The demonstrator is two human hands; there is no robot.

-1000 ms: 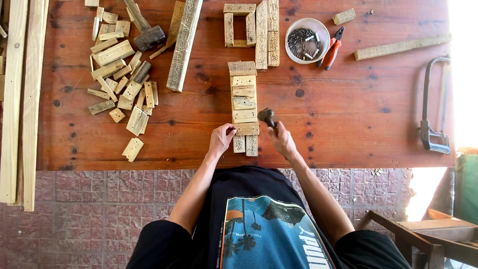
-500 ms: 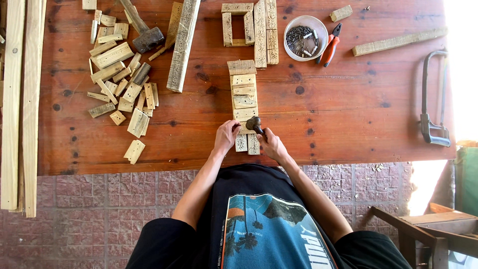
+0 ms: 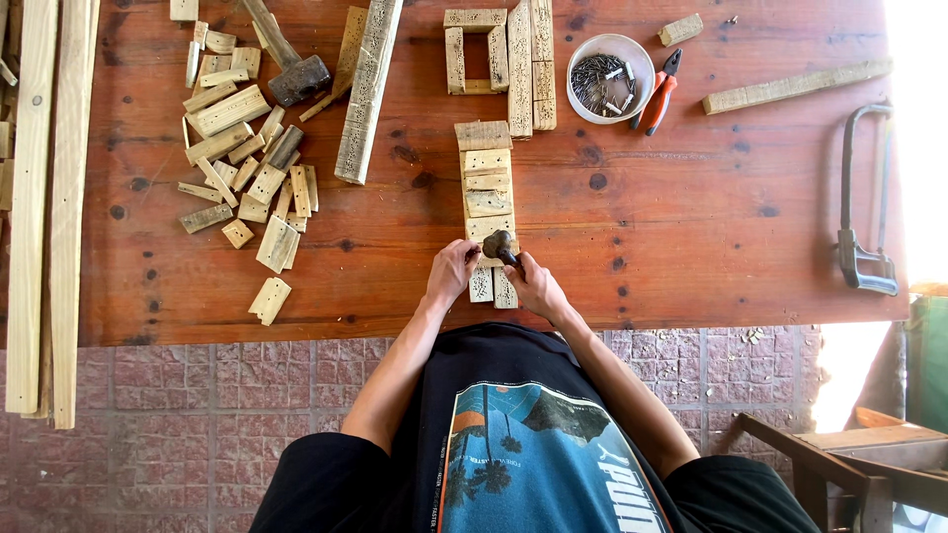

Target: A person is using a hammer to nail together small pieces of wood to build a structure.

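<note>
A ladder-like piece of short wooden slats nailed across two strips (image 3: 486, 188) lies on the reddish wooden table (image 3: 691, 227). My left hand (image 3: 451, 273) rests on its near end and steadies it with the fingertips. My right hand (image 3: 534, 286) grips a small hammer (image 3: 498, 243). The dark hammer head sits on the nearest slat, just right of my left fingers. Whether a nail stands under the head is hidden.
A pile of wood offcuts (image 3: 242, 168) and a heavy mallet (image 3: 286, 64) lie at the left. A white bowl of nails (image 3: 610, 79), red pliers (image 3: 660, 94), a wooden frame (image 3: 494, 54) and a hacksaw (image 3: 864, 197) lie beyond and to the right. Long planks (image 3: 39, 197) lie along the left edge.
My right hand has brought the hammer down and to the left, from beside the slats onto the nearest slat. My left hand has stayed on the near end.
</note>
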